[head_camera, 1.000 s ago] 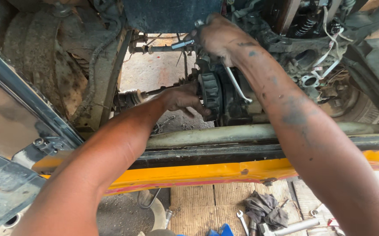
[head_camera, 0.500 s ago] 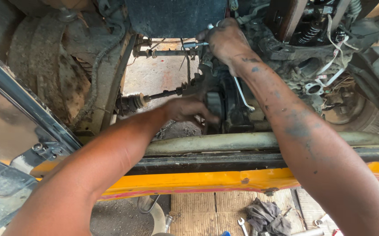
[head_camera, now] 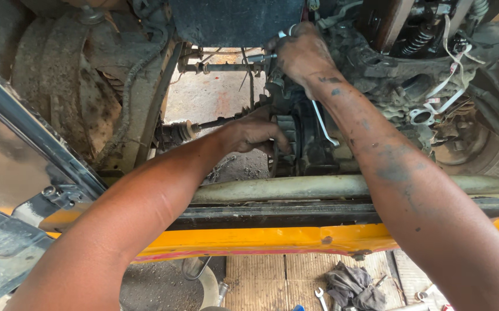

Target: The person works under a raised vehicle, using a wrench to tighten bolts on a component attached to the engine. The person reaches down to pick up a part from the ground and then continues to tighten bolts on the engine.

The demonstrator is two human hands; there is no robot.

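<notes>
My left hand rests against the ribbed black engine housing, its fingers curled loosely over the housing's left face and pressing on the ribs rather than wrapped round anything. Whether they pinch some small part underneath I cannot tell, since the fingertips are hidden against the metal. My right hand is above the housing, at its top edge, with the fingers closed round a slim metal tool whose bright shaft pokes out to the left of my knuckles. The tool's working end is hidden in the greasy parts there, so I cannot tell what it sits on.

Left of the housing, a thin drive shaft runs outward to a rubber-booted joint, ending just beside my left wrist. Further left of the housing stands the rusty, dirt-caked wheel arch. Right of the housing hang white cable ties and wiring, and beyond them a tyre shows low down.

Below the housing, a dull grey pipe crosses from side to side, passing under both my forearms. Below that runs the yellow body sill. Lower still, well apart from the housing, the floor carries a crumpled grey rag with a small open-ended spanner lying just to its left. Both my arms are smeared with dark grease.
</notes>
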